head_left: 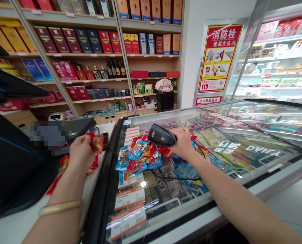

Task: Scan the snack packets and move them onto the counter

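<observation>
My right hand (183, 142) is wrapped round the grip of a black barcode scanner (162, 135), held above the glass lid of a chest freezer. Under and beside the scanner lies a pile of small red and blue snack packets (138, 156) on the glass. Over the white counter at the left, my left hand (82, 149) is closed on a red snack packet (97, 142). More red packets (61, 169) lie on the counter below that wrist, partly hidden by it. The scanner's black cable (176, 177) loops over the freezer lid.
The chest freezer (242, 176) fills the right side, with price labels (129, 198) along its left end. A black checkout monitor (8, 162) stands at the far left. Shelves of boxed goods (95, 40) line the back wall, and a red notice (220, 57) hangs beside them.
</observation>
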Demonstrator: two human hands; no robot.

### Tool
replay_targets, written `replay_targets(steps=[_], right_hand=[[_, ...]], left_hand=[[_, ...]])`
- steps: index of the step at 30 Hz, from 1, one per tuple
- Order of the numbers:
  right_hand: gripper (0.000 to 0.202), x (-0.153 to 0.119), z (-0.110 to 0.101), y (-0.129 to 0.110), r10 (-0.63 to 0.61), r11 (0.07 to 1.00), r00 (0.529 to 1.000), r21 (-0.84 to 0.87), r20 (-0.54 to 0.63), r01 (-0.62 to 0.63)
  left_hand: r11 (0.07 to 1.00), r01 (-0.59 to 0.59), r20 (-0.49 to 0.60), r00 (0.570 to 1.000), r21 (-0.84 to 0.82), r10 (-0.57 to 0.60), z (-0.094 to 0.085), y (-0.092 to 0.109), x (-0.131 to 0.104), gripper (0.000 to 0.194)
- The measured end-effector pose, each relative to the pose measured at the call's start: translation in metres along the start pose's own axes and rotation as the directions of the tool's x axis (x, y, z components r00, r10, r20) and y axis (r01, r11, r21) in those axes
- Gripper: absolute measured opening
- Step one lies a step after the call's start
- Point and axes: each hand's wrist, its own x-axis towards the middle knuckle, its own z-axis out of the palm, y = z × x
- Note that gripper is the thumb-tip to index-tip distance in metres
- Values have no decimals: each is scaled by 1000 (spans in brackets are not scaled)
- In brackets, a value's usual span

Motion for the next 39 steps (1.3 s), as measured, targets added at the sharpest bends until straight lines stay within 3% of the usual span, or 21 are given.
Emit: replay_targets(steps=[3,5,8,14,20,32,39], right_hand=[[27,0,-2,-5,-37,999,999,29,3,37],[28,-2,-4,-10,-68,996,998,56,13,67],[32,-4,-4,-19,-114,987,993,114,11,112],[29,-9,-4,-36,-182,957,982,241,53,165],[25,-10,1,-39,-193,963,972,214,134,162],[29,-9,1,-38,-175,972,971,185,164,144],[28,-10,2,-37,-178,973,972,178,156,150]], left_hand=[[955,176,-61,979,-240,-196,20,-4,-11,30],[883,304,-14,944,-357,-330,32,-9,-19,32],[828,378,31,915,-415,-402,46,-20,-27,31],[836,409,56,906,-366,-419,62,-49,-27,30],[831,439,68,894,-343,-444,62,-68,-21,26],[835,449,103,892,-318,-440,62,-69,-22,28],[887,403,113,915,-225,-387,57,-73,-18,26]])
